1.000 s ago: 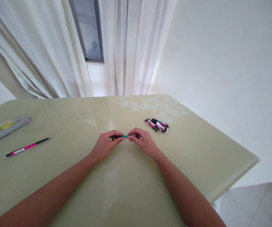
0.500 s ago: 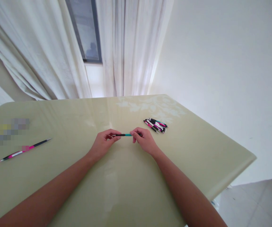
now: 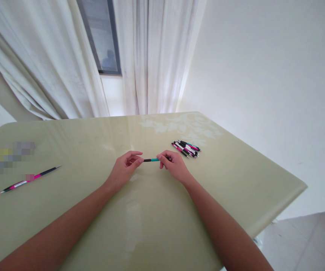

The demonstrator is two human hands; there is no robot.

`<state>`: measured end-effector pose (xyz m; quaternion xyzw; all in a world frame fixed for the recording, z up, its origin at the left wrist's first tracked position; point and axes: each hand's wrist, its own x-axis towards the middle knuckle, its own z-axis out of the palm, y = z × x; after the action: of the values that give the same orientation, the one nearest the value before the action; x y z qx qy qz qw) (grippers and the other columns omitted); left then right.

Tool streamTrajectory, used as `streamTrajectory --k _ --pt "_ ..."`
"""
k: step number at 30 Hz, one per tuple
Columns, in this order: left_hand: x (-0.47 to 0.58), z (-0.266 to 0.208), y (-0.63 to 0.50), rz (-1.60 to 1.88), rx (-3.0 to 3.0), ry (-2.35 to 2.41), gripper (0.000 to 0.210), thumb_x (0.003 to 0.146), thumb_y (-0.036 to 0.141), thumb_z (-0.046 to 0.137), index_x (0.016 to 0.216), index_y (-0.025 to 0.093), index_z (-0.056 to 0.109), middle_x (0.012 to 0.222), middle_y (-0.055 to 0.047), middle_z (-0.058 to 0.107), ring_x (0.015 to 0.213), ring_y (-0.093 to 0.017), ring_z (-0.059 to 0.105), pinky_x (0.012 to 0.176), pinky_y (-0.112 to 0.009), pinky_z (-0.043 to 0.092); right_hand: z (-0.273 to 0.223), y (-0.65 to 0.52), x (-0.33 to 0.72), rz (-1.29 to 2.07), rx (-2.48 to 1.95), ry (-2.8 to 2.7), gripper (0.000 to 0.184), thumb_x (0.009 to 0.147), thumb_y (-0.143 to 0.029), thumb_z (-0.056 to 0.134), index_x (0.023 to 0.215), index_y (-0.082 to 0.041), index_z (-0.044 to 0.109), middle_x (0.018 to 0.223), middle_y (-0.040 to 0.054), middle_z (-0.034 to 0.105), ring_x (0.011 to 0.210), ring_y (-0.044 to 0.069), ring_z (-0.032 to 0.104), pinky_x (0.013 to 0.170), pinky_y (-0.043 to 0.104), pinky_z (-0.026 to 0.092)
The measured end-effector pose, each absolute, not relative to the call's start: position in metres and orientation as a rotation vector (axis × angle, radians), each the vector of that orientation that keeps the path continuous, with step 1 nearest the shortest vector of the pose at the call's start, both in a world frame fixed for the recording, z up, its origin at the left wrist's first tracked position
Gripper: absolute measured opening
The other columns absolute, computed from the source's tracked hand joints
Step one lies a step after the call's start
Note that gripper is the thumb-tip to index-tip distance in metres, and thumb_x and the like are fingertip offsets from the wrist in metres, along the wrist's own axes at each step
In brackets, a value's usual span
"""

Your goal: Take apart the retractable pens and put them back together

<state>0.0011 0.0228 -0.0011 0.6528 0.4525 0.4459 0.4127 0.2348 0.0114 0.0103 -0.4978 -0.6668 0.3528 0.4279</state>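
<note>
A teal and black pen (image 3: 152, 160) lies level between my two hands, a little above or on the table; I cannot tell which. My right hand (image 3: 174, 165) is closed on its teal end, thumb and index finger pinching it, and covers part of that end. My left hand (image 3: 125, 165) is at the black end. Its thumb and a lower finger are on the pen, while the index finger is lifted off and stretched out. The pen's left tip is mostly hidden by that thumb.
A pile of several pens (image 3: 186, 148) lies beyond my right hand. One pink and black pen (image 3: 31, 178) lies far left, near a blurred object (image 3: 8, 158). The pale green table (image 3: 139, 233) ends at a wall on the right and curtains (image 3: 162, 56) at the back.
My left index finger has lifted away from the pen. My right hand and the pen have shifted slightly to the right. The other pens have stayed in place.
</note>
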Motion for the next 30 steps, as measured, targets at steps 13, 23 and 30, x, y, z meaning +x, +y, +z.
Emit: streamTrajectory --k 13,23,30 --pt "0.001 -0.0025 0.0227 1.008 1.728 1.122 0.041 0.095 0.054 0.055 0.088 0.019 0.076 0.08 -0.004 0.074 0.067 -0.017 0.06 0.064 -0.028 0.047 0.0141 0.0108 0.2338 0.981 -1.17 -1.585 0.031 0.093 -0.047 0.064 0.083 -0.018 0.068 0.066 0.0012 0.07 0.054 0.012 0.051 0.052 0.024 0.04" --pt "0.0014 0.0015 0.0208 0.969 1.73 1.151 0.046 0.096 0.055 0.053 0.083 0.018 0.078 0.076 -0.004 0.074 0.065 -0.016 0.057 0.064 -0.026 0.047 0.0154 0.0107 0.2333 0.99 -1.151 -1.58 0.031 0.092 -0.048 0.066 0.083 -0.018 0.069 0.067 0.0016 0.07 0.055 0.012 0.052 0.053 0.023 0.042" --pt "0.0016 0.0047 0.0194 1.015 1.689 1.18 0.041 0.091 0.054 0.059 0.092 0.018 0.08 0.078 -0.003 0.075 0.064 -0.015 0.055 0.063 -0.026 0.046 0.0167 0.0099 0.2336 0.998 -1.126 -1.556 0.03 0.091 -0.047 0.066 0.083 -0.018 0.069 0.067 0.0022 0.071 0.054 0.012 0.051 0.052 0.023 0.041"
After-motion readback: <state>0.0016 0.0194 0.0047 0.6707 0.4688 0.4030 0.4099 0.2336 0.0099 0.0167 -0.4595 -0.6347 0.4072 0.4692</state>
